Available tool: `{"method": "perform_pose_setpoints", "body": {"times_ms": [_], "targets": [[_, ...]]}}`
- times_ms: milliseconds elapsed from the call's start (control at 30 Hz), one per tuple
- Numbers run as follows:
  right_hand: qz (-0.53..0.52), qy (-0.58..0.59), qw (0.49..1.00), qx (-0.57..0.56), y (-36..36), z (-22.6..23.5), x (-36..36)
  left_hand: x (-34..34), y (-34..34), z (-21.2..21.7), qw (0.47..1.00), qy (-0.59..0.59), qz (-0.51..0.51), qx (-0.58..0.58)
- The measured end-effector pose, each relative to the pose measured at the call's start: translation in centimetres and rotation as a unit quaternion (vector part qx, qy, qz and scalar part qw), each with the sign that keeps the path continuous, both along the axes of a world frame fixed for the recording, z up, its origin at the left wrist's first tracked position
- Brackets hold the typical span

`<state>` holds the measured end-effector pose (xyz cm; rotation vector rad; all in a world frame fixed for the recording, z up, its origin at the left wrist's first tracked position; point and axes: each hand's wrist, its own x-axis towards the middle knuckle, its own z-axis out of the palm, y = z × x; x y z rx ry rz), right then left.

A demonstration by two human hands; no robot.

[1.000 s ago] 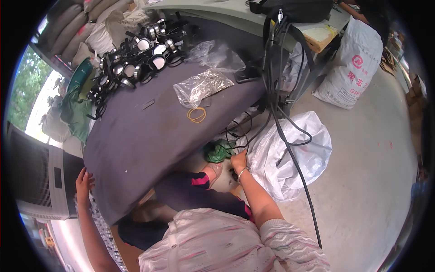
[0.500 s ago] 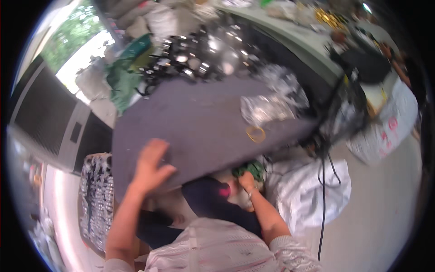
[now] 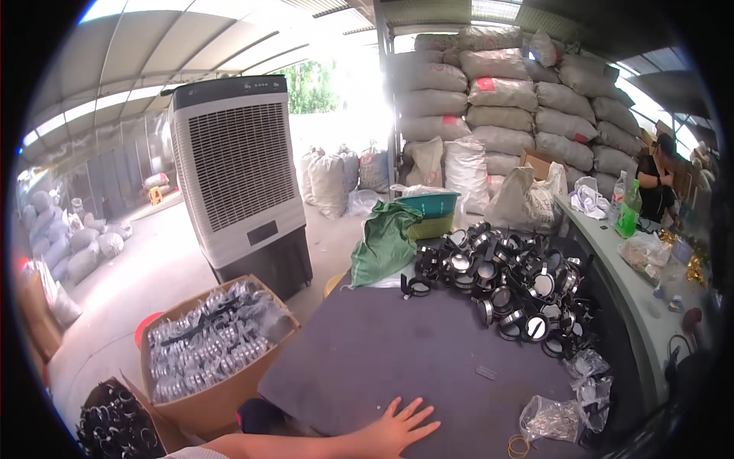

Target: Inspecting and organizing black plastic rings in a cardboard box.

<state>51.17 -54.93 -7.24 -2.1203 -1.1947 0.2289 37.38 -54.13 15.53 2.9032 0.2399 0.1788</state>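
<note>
My left hand lies on the near edge of the dark grey tabletop, palm down with its fingers spread, holding nothing. My right hand is out of view. To the far right of my left hand is a clear plastic bag of small metal pieces, with a yellow ring-shaped band beside it. Toward the back of the table rises a heap of black ring-shaped parts with shiny round faces. One such black part sits apart at the heap's left. A small clear strip rests mid-table.
Left of the table is a cardboard box of plastic-wrapped parts; black parts fill another container. A tall air cooler stands behind. Green cloth and a teal basket border the table. A person is beyond the right-hand counter.
The view has swung up and left, bringing the cooler and stacked sacks into sight. My right hand, earlier below the table edge at something green, has left view. My left hand now rests flat.
</note>
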Motion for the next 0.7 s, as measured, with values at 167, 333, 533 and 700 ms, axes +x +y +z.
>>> {"method": "perform_pose_setpoints", "body": {"times_ms": [167, 333, 533, 700], "targets": [[-0.002, 0.011, 0.999, -0.03, 6.2, 0.5, -0.2, 1.0, 0.7, 0.2, 1.0, 0.021, -0.002, -0.01], [-0.018, 0.032, 0.998, -0.056, 9.0, 0.3, -0.4, 1.4, 1.1, -0.2, 0.999, 0.033, -0.001, -0.024], [-0.027, 0.05, 0.996, -0.061, 10.0, 0.1, -0.4, 1.4, 1.3, -0.1, 0.999, 0.045, -0.005, -0.024], [-0.03, 0.068, 0.995, -0.062, 10.4, 0.1, -0.3, 1.6, 1.3, -0.1, 0.999, 0.039, -0.004, -0.027]]}}
